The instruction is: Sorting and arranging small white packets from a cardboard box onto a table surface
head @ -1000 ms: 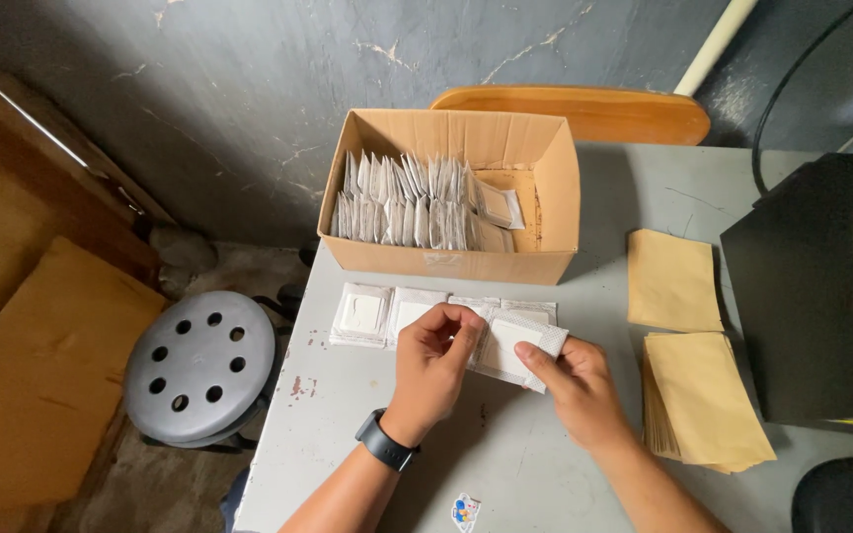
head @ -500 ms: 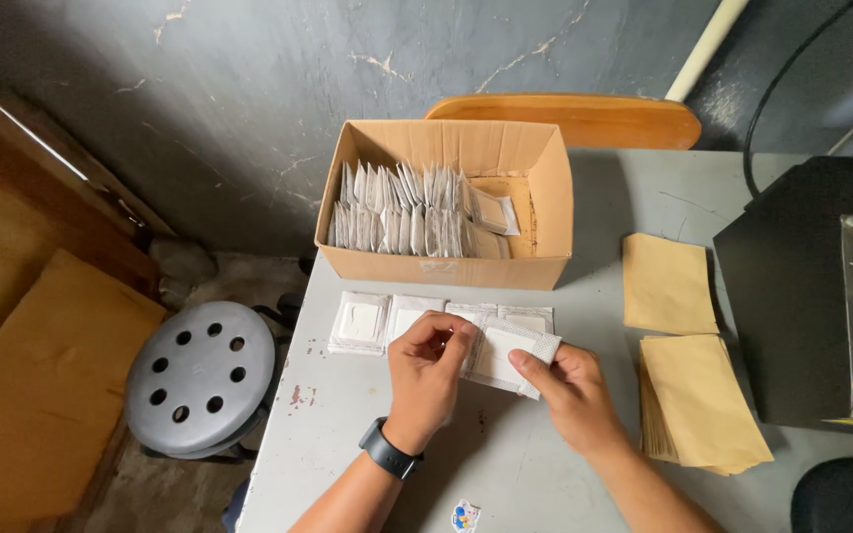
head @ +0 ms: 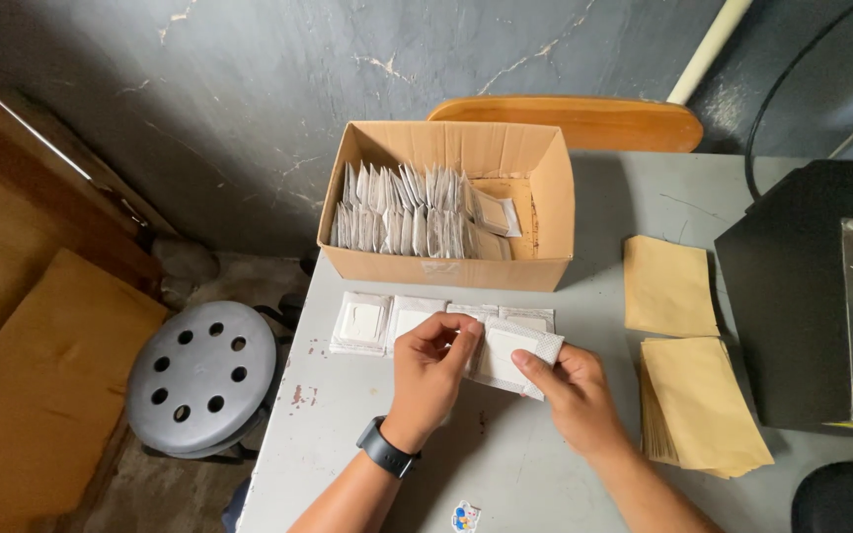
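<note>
Your left hand and right hand both pinch small white flat sachet above grey table, near row of laid-out white sachets. Step: handling single sachet. Next move likely needs steady two-handed grip, tidy placement.

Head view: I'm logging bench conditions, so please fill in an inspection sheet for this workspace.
Surface: grey table, paint chipped near its left edge, small sticker at the front.
Job's things: white sachet held by both hands; row of sachets lying flat; box full of upright sachets.
Clutter: two stacks of brown envelopes.
Hands: left hand and right hand both pinch the sachet.
Cables: black cable at upper right.
Surroundings: black machine, grey stool, wooden chair back, cracked dark wall.
</note>
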